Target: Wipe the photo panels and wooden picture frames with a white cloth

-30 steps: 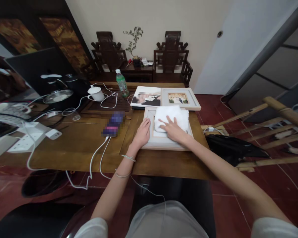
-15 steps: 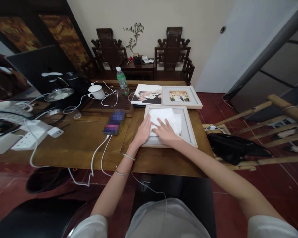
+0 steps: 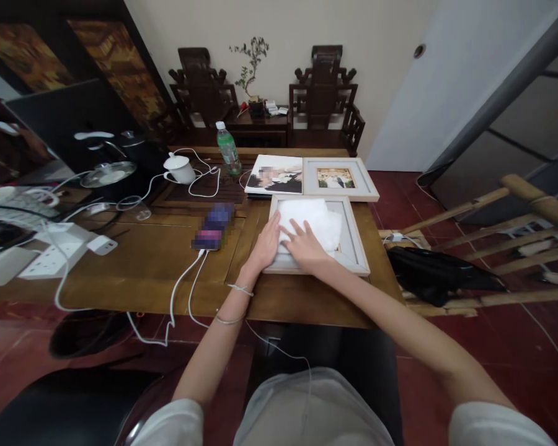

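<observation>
Where cloth (image 3: 309,212) covers frame (image 3: 358,236), right hand (image 3: 305,249) lies splayed.

Wooden table (image 3: 134,260): green bottle (image 3: 229,152), white-capped, upright by far edge; lidded white cup (image 3: 180,170) to its left; phone (image 3: 212,228), screen blurred, white cables (image 3: 173,297) trailing over near edge; white power strip (image 3: 58,254) towards left end, near edge. Beyond far edge, potted plant (image 3: 253,68) between two dark carved chairs (image 3: 324,87). Off right edge, black bundle (image 3: 432,275) on bamboo rails (image 3: 530,186)
</observation>
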Motion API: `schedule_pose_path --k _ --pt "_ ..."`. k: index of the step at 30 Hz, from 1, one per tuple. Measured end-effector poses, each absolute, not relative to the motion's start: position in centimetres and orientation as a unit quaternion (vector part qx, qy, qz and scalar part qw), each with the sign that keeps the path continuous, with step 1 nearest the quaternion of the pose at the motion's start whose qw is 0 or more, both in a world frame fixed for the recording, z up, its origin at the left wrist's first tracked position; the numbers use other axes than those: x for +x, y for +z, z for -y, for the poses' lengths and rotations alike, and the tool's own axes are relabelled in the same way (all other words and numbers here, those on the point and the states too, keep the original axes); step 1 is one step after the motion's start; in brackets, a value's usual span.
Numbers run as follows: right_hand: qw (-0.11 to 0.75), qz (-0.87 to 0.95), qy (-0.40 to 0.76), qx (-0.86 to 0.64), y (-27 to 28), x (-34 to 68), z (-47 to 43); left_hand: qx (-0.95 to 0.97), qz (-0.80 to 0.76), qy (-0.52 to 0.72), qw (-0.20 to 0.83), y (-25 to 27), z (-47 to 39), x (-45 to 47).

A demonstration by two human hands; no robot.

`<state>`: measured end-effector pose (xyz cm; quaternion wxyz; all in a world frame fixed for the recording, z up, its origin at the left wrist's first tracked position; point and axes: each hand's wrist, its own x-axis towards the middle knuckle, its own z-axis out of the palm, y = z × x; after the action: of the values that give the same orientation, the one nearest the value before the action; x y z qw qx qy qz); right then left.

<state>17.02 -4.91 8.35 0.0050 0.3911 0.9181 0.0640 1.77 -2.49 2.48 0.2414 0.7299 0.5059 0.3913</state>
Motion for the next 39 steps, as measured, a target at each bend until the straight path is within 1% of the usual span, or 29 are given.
schedule_pose_path --k 4,8,14,17,23,26,29,34,39 --pt "0.007 -0.933 0.052 0.355 9.1 18.7 9.2 0.769 -0.487 0.363 0.2 2.3 2.0 1.4" --pt "0.02 -0.921 0.053 0.386 9.7 22.2 10.8 0.799 -0.473 0.339 0.152 1.9 1.8 1.1" --pt "0.046 -0.9 0.07 0.427 10.2 26.3 11.7 0.811 -0.468 0.332 0.116 1.3 1.6 1.4" --pt "0.043 -0.903 0.066 0.423 10.1 24.7 11.7 0.809 -0.486 0.317 0.096 1.2 1.5 1.7" --pt "0.011 -0.918 0.065 0.392 9.1 18.3 10.9 0.814 -0.489 0.303 0.078 1.6 1.8 1.7" --pt "-0.01 -0.915 0.076 0.397 8.5 18.1 11.0 0.817 -0.485 0.302 0.078 1.7 1.9 1.4" --pt "-0.013 -0.901 0.08 0.425 8.4 20.9 11.7 0.82 -0.48 0.302 0.076 1.6 1.9 1.3" --pt "0.019 -0.857 0.124 0.501 9.2 27.5 13.4 0.823 -0.477 0.301 0.072 1.5 1.8 1.4" --pt "0.037 -0.848 0.134 0.512 9.8 30.3 12.7 0.831 -0.467 0.295 0.067 1.5 1.6 1.4"
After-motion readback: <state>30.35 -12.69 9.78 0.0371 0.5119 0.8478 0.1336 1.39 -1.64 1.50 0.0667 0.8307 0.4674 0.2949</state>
